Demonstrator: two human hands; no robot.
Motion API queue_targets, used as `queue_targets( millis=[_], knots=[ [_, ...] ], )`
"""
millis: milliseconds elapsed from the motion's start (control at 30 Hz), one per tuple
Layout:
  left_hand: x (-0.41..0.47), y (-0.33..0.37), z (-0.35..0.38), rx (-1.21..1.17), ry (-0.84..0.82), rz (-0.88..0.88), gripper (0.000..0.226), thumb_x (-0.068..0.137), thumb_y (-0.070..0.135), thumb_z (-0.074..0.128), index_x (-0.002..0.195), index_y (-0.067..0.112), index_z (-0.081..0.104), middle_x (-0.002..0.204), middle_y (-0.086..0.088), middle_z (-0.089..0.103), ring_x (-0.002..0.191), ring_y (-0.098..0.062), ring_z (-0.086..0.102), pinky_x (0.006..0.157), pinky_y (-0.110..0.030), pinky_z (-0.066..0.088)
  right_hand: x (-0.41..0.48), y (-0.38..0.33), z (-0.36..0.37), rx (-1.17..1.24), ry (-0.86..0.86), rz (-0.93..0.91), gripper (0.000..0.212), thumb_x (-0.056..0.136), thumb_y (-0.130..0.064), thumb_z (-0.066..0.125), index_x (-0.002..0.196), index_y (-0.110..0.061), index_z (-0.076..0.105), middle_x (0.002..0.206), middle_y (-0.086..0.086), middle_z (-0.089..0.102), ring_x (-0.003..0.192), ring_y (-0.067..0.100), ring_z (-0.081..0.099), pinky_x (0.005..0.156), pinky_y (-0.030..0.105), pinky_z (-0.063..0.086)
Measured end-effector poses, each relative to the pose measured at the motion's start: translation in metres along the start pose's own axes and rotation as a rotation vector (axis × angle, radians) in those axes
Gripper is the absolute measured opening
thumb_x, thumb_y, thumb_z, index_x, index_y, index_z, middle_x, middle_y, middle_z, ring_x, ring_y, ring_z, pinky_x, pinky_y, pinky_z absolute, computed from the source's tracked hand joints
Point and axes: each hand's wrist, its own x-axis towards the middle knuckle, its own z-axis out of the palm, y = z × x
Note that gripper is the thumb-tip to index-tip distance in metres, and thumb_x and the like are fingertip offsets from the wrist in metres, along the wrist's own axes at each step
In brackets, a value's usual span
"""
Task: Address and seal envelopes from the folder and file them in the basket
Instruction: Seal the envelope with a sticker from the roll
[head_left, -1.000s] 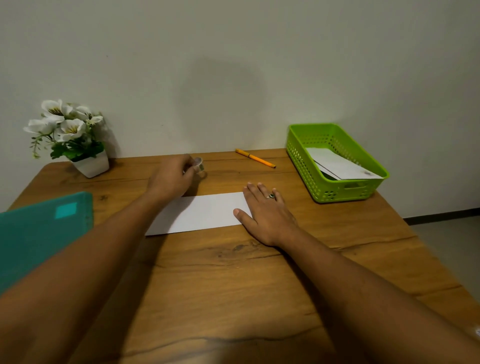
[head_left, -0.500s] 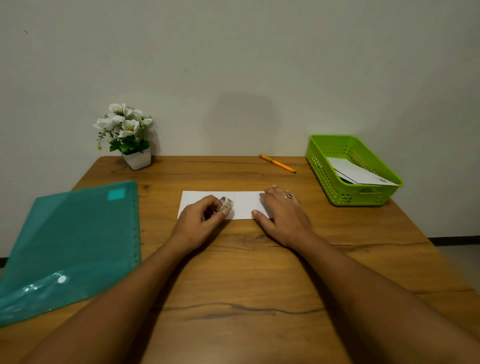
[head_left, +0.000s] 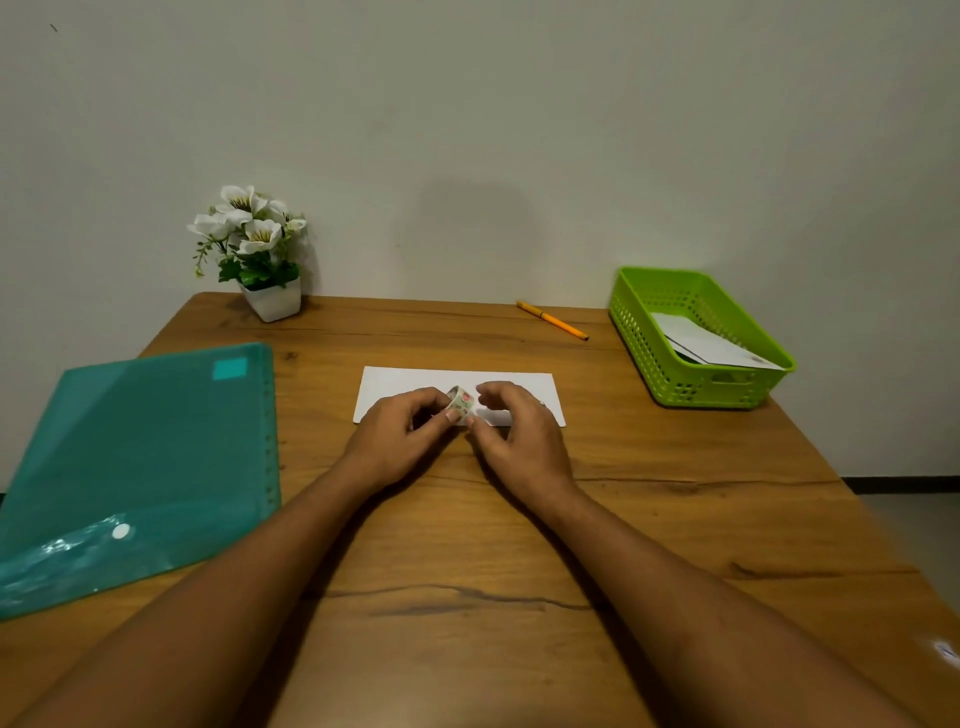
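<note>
A white envelope (head_left: 457, 387) lies flat near the middle of the wooden table (head_left: 467, 545), long edge toward the person, its near edge partly covered by both hands. Just above it, the left hand (head_left: 402, 441) pinches a small roll of patterned tape (head_left: 461, 401) between thumb and fingertips, fingers curled closed around the roll. The roll is a short ring, pale with small pink and green print. The right hand (head_left: 511, 434) sits just beside it, fingers bent and loosely apart, thumb tip touching or almost touching the roll's lower side; whether it has hold of a tape end cannot be told. A ring shows on one right finger.

To the left lies a translucent teal plastic folder (head_left: 140, 467), flat and glossy, with a row of punched holes along its right edge and a white snap button near its lower corner. At the far right stands a bright green plastic basket (head_left: 644, 338), rectangular with perforated walls, holding white envelopes (head_left: 711, 345) leaning inside. An orange pen (head_left: 552, 320) lies at an angle between the basket and the table's far edge. At the far left corner, white artificial flowers (head_left: 249, 228) stand in a small white pot against the plain wall.
</note>
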Motion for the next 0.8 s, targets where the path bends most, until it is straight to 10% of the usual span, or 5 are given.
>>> queue_targets(
  millis=[367, 500, 800],
  knots=[
    [-0.0008, 0.0044, -0.0006, 0.018, -0.02, 0.032, 0.021, 0.098, 0.052, 0.062, 0.093, 0.035, 0.073, 0.087, 0.01, 0.072, 0.078, -0.013, 0.065, 0.071, -0.048, 0.055, 0.0006, 0.0038, 0.0015, 0.058, -0.067, -0.001, 0.023, 0.094, -0.028, 0.076, 0.116, -0.029, 0.069, 0.11, -0.016, 0.072, 0.102, 0.003, 0.068, 0.085, 0.04, 0.062],
    [0.0006, -0.0006, 0.0002, 0.007, -0.008, 0.064, 0.032, 0.093, 0.058, 0.058, 0.101, 0.032, 0.076, 0.113, 0.016, 0.067, 0.099, -0.007, 0.065, 0.081, -0.041, 0.058, 0.0017, 0.0066, 0.0009, 0.171, -0.024, 0.067, 0.029, 0.091, -0.025, 0.081, 0.117, -0.025, 0.07, 0.101, -0.012, 0.076, 0.098, 0.001, 0.071, 0.085, 0.038, 0.062],
    [0.003, -0.0038, 0.0001, 0.038, -0.059, 0.073, 0.02, 0.096, 0.032, 0.07, 0.115, 0.03, 0.076, 0.112, 0.013, 0.06, 0.096, -0.005, 0.063, 0.077, -0.031, 0.055, 0.0021, 0.0026, -0.0041, 0.263, -0.019, 0.073, 0.021, 0.089, -0.018, 0.082, 0.109, -0.017, 0.074, 0.101, -0.009, 0.076, 0.096, 0.001, 0.071, 0.08, 0.027, 0.061]
  ],
)
